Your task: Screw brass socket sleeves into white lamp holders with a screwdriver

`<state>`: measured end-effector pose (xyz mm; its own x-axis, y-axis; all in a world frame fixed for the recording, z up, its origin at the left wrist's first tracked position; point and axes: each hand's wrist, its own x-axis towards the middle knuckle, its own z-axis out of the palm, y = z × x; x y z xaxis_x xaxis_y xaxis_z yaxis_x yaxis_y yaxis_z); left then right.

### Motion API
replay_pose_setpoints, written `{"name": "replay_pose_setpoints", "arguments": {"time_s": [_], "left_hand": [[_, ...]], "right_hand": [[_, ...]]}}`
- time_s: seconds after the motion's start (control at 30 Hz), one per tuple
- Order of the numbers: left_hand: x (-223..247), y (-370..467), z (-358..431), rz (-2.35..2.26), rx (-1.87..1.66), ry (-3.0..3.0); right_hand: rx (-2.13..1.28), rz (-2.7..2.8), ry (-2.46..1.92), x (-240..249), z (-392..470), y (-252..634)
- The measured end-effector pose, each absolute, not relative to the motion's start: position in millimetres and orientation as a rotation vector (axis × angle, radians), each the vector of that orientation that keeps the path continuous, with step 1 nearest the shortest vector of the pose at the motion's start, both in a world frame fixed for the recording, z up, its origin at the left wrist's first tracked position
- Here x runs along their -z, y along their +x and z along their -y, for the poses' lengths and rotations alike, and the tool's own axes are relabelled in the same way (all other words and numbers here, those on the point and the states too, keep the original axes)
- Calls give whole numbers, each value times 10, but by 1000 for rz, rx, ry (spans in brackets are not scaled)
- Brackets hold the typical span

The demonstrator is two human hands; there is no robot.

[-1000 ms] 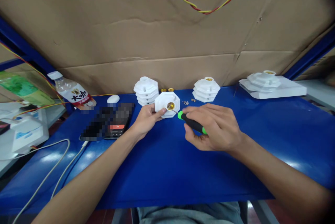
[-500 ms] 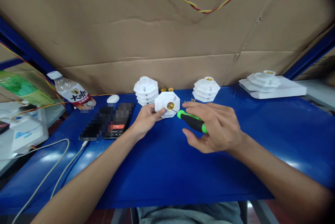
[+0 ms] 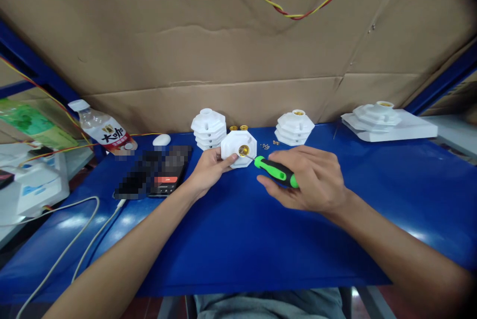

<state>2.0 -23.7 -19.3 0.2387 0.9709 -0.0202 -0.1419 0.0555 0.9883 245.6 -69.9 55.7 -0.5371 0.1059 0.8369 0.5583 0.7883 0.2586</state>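
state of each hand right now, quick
Left hand: closed, holding the white octagonal socket.
Right hand: loosely open around the green-and-black screwdriver, thumb apart from it.

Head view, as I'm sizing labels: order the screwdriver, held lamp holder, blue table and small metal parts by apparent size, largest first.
1. Blue table
2. Held lamp holder and screwdriver: unsure; holder broader, screwdriver longer
3. Small metal parts

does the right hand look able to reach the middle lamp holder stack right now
Probably yes: the right hand is near the middle lamp holder stack, with nothing visible between, though that hand is busy with the screwdriver.
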Motion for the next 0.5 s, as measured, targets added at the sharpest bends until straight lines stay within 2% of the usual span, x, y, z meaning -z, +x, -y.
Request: {"name": "replay_pose_setpoints", "arguments": {"time_s": [0.5], "left_hand": [[192,21,249,-940,-1083,1179]], "right_hand": [[670,2090,-475,-564,706,2450]]}}
